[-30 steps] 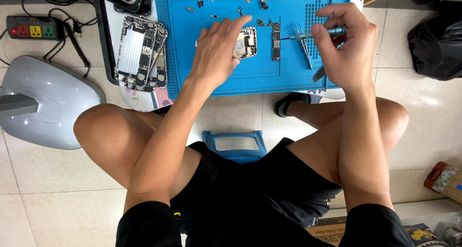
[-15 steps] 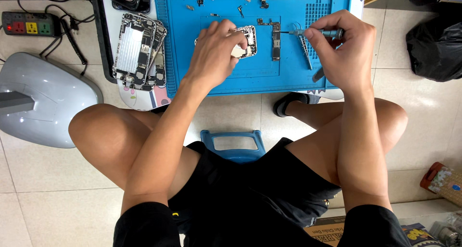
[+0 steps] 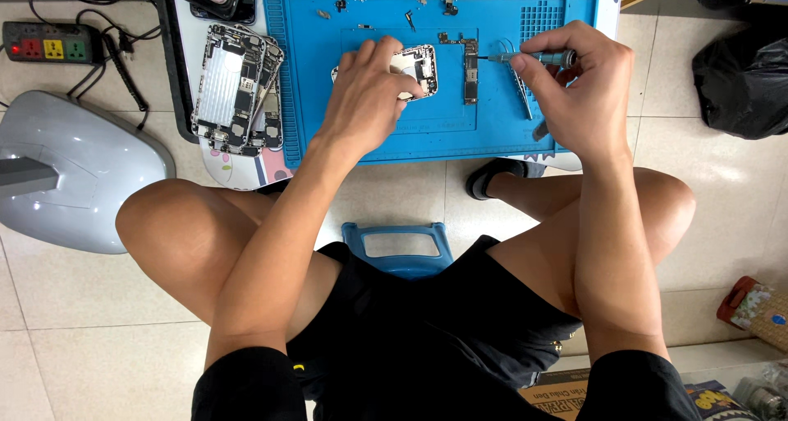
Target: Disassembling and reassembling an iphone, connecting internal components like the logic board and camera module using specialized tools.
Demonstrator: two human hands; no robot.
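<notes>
The right hand [image 3: 583,89] is closed around one slim grey-handled precision screwdriver [image 3: 533,58], held level with its thin tip pointing left toward one narrow dark logic board [image 3: 469,68] that lies apart on the blue silicone repair mat [image 3: 369,142]. Just beside that hand, partly under it, lies one pair of metal tweezers [image 3: 520,93].

The left hand [image 3: 365,101] rests palm down, fingers curled over one opened silver phone housing [image 3: 419,70], pinning it to the middle of the mat; only the right end of the housing shows past the fingers. The logic board sits just right of it, between the two hands.

Along the mat's upper edge lie a handful of tiny loose parts, about five, too small to tell apart. Left of the mat, a stack of stripped phone frames [image 3: 238,89] lies on a dark tray, at least two overlapping; a further pile shows at the top edge.

Farther out on the tiled floor: one dark power strip with three coloured sockets [image 3: 51,42], one grey rounded plastic base [image 3: 74,171], one blue plastic stool [image 3: 398,249] between the person's knees, and one black bag [image 3: 743,68] at right.
</notes>
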